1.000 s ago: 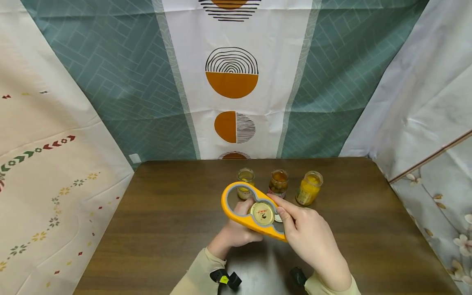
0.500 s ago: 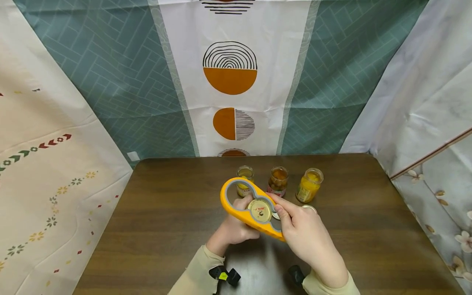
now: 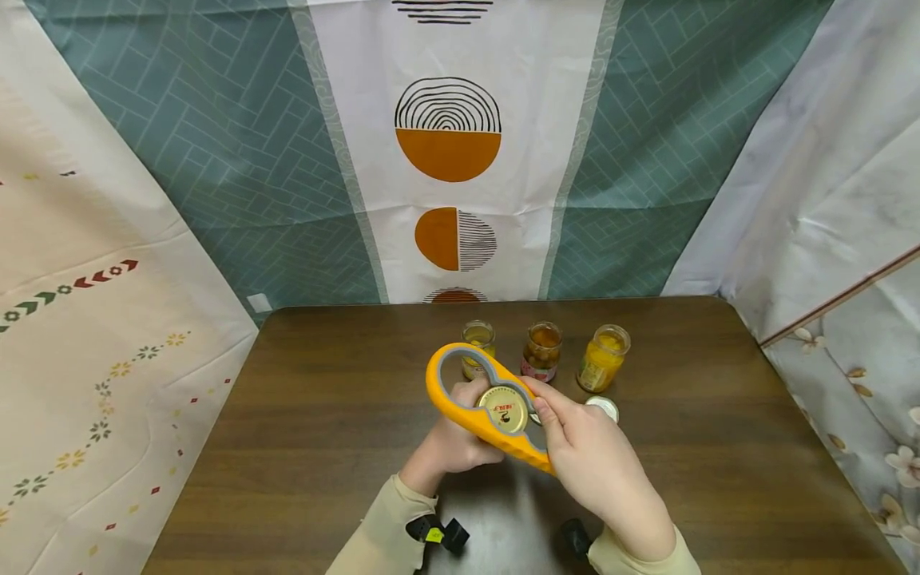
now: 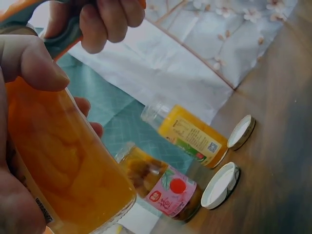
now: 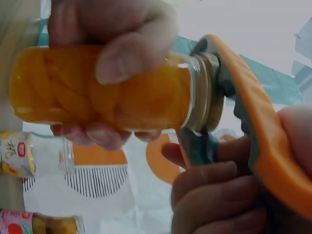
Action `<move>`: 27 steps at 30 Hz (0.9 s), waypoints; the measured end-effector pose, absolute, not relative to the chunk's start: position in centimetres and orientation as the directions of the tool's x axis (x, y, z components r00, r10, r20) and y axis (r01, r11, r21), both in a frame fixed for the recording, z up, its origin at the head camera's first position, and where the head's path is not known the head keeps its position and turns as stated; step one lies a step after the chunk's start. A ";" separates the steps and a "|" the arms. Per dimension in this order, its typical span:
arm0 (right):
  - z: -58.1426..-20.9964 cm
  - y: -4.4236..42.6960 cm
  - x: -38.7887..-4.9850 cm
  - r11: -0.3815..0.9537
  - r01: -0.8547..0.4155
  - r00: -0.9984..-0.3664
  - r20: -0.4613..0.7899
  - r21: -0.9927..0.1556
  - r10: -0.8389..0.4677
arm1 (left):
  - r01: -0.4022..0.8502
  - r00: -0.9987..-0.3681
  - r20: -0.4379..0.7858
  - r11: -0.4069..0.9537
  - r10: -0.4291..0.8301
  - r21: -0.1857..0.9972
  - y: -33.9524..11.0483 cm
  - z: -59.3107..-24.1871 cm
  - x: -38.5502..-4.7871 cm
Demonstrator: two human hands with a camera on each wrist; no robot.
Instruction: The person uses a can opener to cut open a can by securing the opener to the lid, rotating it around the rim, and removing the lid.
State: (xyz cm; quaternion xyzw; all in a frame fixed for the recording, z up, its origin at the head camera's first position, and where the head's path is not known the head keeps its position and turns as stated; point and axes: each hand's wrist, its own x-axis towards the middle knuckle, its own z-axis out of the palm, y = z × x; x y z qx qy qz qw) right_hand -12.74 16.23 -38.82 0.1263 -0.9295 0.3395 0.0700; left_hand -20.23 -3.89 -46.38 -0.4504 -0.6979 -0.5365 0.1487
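My left hand (image 3: 460, 439) grips a glass jar of orange fruit pieces (image 5: 78, 87), its fingers and thumb wrapped round the glass. A gold lid (image 3: 503, 409) sits on the jar's mouth. Around that lid lies an orange-and-grey jar opener (image 3: 435, 382), and the lid shows through its middle opening. My right hand (image 3: 596, 455) holds the opener's right end, thumb on top and fingers curled beneath. In the right wrist view the jar appears sideways, with the opener's grey inner edge (image 5: 239, 97) at the lid. In the head view the jar's body is hidden below the opener.
Behind the hands stand three lidless jars: a pale yellow one (image 3: 479, 335), a brown one with a pink label (image 3: 542, 351) and a bright yellow one (image 3: 602, 361). Two loose lids, one nearer (image 4: 220, 186) and one farther (image 4: 242, 132), lie on the brown table (image 3: 323, 415).
The opener, lid and both hands have shifted slightly left in the head view, and the opener has turned a little. A white lid beside the right hand has come into sight.
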 end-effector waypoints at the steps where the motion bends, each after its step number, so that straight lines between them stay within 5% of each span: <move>1: -38.8 16.1 -12.6 0.747 -0.287 -0.956 0.234 -0.599 -0.179 | 0.785 -0.548 0.691 0.006 0.471 0.619 -3.9 -46.3 -20.3; 27: -39.1 16.7 -13.6 0.770 -0.265 -0.964 0.182 -0.581 -0.195 | 0.769 -0.596 0.653 0.097 0.468 0.632 -3.8 -47.4 -20.7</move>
